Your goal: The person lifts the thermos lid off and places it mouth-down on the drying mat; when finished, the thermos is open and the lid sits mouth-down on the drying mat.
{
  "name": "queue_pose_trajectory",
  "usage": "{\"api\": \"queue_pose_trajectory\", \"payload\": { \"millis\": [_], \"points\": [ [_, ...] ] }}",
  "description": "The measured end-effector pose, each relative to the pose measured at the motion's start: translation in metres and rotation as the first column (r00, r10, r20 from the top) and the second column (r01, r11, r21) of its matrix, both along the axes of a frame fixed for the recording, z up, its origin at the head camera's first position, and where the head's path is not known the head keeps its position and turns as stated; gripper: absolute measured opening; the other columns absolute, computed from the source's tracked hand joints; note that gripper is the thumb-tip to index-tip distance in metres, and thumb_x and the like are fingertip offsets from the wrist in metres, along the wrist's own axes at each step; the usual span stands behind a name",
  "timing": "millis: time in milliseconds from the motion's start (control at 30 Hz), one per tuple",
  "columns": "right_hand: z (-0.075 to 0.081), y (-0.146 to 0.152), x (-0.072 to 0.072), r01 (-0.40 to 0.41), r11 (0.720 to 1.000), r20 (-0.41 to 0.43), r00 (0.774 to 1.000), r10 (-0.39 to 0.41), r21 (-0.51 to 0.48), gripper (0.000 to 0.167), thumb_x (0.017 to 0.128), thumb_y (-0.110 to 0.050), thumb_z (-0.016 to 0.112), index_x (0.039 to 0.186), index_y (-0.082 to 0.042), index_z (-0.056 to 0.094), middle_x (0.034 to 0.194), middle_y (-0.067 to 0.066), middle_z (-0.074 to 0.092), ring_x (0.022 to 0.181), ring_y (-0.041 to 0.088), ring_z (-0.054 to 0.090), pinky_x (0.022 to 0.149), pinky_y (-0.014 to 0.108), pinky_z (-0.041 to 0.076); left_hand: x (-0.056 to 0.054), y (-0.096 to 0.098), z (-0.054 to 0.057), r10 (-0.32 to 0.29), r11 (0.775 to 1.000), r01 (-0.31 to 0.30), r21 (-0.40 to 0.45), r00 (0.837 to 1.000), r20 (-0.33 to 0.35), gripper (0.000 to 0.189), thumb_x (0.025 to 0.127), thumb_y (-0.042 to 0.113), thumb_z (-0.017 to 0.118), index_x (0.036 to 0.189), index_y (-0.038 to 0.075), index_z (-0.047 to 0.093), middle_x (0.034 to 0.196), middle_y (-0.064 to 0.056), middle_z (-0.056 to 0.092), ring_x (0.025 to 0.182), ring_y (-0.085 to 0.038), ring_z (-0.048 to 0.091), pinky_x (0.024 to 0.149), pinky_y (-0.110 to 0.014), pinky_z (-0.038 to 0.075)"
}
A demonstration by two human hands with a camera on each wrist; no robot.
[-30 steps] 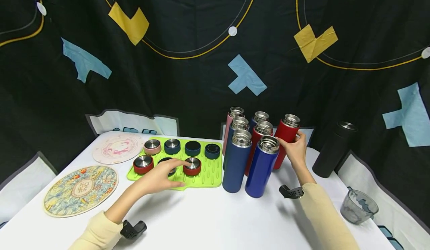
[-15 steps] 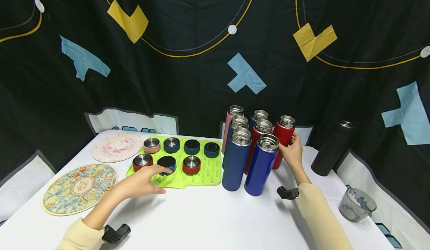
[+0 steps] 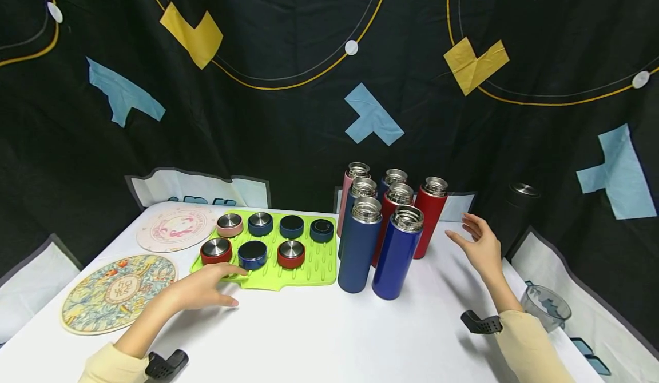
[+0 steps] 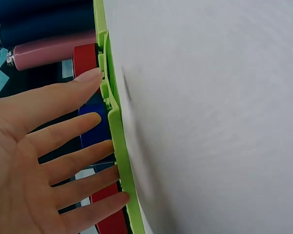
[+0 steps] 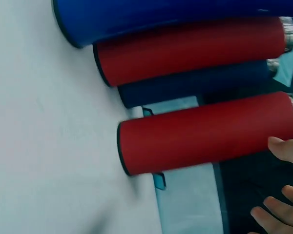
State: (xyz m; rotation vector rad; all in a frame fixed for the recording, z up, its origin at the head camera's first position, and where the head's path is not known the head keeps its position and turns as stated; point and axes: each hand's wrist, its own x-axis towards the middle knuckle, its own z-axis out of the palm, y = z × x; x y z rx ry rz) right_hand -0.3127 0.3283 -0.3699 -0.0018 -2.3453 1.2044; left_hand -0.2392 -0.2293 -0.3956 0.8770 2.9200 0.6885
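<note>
My left hand hovers with relaxed, spread fingers at the front left edge of the green drying mat, just in front of a blue lid. On that mat stand several steel-topped and dark-topped bottle lids, among them a red lid and a pink lid. To the right, several lidless thermos bottles stand upright in a group. My right hand, empty with fingers apart, is beside the rightmost red thermos bottle. At the front of the group are a bright blue bottle and a navy bottle.
Two round mats, one floral and one pink, lie at the left. A black thermos stands behind my right hand, and a glass cup is at the right table edge. A dark curtain hangs behind.
My right hand has let go of the red thermos bottle, now standing closer to the others, and moved right. My left hand has drawn back leftward from the red lid toward the mat's front edge.
</note>
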Motion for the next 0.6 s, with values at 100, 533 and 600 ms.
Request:
{"api": "queue_pose_trajectory", "payload": {
  "millis": [100, 533, 600],
  "points": [
    [0.002, 0.010, 0.011, 0.085, 0.996, -0.084, 0.993, -0.088, -0.037, 0.064, 0.084, -0.022, 0.077, 0.138, -0.004, 0.047, 0.138, 0.016, 0.052, 0.126, 0.032, 0.050, 0.107, 0.042, 0.037, 0.001, -0.001, -0.001, 0.000, 1.000, 0.000, -0.012, 1.000, 0.012, 0.059, 0.074, 0.030, 0.082, 0.122, 0.001, 0.062, 0.120, -0.015, 0.063, 0.113, -0.040, 0.056, 0.095, -0.056, 0.044],
    [0.021, 0.050, -0.002, 0.356, 0.870, -0.177, 0.884, -0.432, -0.341, 0.070, 0.083, -0.021, 0.076, 0.143, -0.011, 0.040, 0.147, 0.008, 0.042, 0.135, 0.019, 0.039, 0.111, 0.026, 0.029, 0.002, 0.002, 0.000, 0.007, 1.000, -0.006, -0.031, 0.999, 0.038, 0.061, 0.074, 0.030, 0.082, 0.123, 0.001, 0.062, 0.120, -0.014, 0.064, 0.113, -0.040, 0.056, 0.096, -0.057, 0.043],
    [0.021, 0.056, -0.010, 0.381, 0.849, -0.113, 0.887, -0.447, -0.365, 0.074, 0.083, -0.021, 0.075, 0.145, -0.012, 0.036, 0.150, 0.009, 0.037, 0.137, 0.019, 0.035, 0.112, 0.026, 0.027, 0.002, 0.002, 0.001, 0.005, 1.000, -0.004, -0.031, 0.999, 0.035, 0.062, 0.073, 0.030, 0.082, 0.123, 0.001, 0.062, 0.120, -0.014, 0.064, 0.113, -0.040, 0.056, 0.096, -0.057, 0.043]
  ]
}}
